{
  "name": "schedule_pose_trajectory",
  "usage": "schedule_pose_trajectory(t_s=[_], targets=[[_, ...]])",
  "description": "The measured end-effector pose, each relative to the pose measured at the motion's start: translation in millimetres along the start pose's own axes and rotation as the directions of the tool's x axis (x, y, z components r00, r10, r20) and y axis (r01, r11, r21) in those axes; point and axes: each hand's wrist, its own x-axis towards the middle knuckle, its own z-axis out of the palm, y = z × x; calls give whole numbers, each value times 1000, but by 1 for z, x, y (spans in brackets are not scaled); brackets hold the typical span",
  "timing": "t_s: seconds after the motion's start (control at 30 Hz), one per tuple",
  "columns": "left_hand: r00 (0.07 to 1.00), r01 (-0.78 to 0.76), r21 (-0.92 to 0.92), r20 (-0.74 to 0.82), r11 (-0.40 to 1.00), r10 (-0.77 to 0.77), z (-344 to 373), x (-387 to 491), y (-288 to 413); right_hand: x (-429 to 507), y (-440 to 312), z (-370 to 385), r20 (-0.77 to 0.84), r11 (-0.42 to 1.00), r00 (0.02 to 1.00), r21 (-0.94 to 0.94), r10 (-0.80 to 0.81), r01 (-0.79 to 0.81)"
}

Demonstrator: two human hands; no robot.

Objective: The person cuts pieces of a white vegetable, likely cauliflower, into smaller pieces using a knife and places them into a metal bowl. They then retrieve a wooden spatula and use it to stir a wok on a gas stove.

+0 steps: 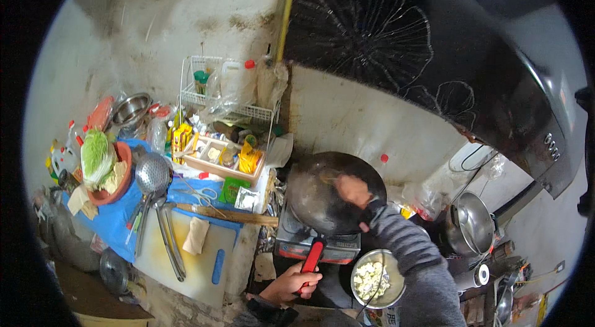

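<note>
My left hand (297,280) is wrapped around the red handle (313,256) of a dark wok (307,206). The wok sits on a portable gas stove (325,250). Inside the wok, against its upper right wall, is my right hand (354,190), blurred. A brownish patch shows at its fingertips; whether that is something held cannot be made out. No food is visible in the wok. Just below my right forearm stands a metal bowl (395,297) with pale chopped pieces (371,278) in it.
To the left, a white cutting board (209,257) carries metal tongs (169,243) and a folded cloth (196,235). A skimmer (152,173), scissors (202,194) and a cabbage (96,160) in a basin (124,160) lie beyond. A range hood (372,34) overhangs; a steel pot (472,225) stands right.
</note>
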Motion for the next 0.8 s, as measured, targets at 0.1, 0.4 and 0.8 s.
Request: schedule_pose_trajectory(t_s=[0.1, 0.4, 0.8], targets=[[1000, -2, -15, 30, 1000, 2, -8, 8, -3, 10, -11, 21, -24, 961, 995, 262, 96, -87], [995, 13, -87, 99, 996, -4, -40, 43, -16, 26, -14, 29, -163, 906, 932, 340, 322, -253], [996, -44, 4, 73, 999, 44, -58, 67, -26, 17, -11, 31, -230, 890, 969, 455, 90, 25]])
